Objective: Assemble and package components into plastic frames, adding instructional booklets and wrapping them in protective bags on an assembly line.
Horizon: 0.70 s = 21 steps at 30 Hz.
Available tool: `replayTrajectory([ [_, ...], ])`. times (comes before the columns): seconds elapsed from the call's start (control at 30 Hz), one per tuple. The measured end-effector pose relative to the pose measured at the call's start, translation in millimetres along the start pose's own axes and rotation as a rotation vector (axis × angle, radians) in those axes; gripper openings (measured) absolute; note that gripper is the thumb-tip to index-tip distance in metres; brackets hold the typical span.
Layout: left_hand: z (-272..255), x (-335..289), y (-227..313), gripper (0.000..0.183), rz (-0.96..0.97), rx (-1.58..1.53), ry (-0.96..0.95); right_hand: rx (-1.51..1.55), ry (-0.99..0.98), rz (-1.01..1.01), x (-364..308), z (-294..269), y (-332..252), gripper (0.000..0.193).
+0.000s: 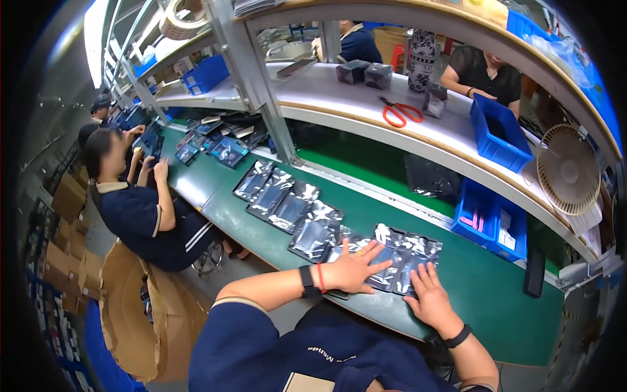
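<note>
My left hand (356,266) lies with fingers spread over shiny black plastic pouches near the front edge of the green bench (503,313). My right hand (431,299) rests flat, fingers stretched out, on the lower part of a black pouch (421,249) at the right end of the row. Neither hand grips anything. From here a line of similar pouches runs away to the left, one pouch (316,230) beside my left hand and another (255,179) at the far end. What is inside them cannot be made out.
A shelf above the bench carries red-handled scissors (400,114), a blue bin (499,134) and a fan (568,170). Below stand blue trays (490,219); a black phone-like object (534,273) lies right. A co-worker (134,209) sits left, near a large cardboard box (124,307).
</note>
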<state>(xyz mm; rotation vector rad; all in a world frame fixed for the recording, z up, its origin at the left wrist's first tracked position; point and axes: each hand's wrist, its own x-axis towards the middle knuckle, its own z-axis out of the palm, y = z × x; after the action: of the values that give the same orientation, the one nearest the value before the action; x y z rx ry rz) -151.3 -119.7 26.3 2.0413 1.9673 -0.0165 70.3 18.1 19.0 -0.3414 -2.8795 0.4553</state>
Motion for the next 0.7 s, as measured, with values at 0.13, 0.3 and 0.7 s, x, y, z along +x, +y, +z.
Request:
replayTrajectory([
  [0.13, -18, -54, -66, 0.081, -0.051, 0.016, 0.026, -0.041, -0.001, -0.084, 64, 30, -46, 0.061],
  [0.3, -22, -75, -114, 0.080, -0.134, -0.068, 0.065, 0.033, -0.051, -0.117, 116, 49, -64, 0.060],
  [0.7, -209, -4, -157, 0.040, 0.080, -0.100, 0.845, -0.177, 0.744, -0.089, 280, -117, -29, 0.023],
])
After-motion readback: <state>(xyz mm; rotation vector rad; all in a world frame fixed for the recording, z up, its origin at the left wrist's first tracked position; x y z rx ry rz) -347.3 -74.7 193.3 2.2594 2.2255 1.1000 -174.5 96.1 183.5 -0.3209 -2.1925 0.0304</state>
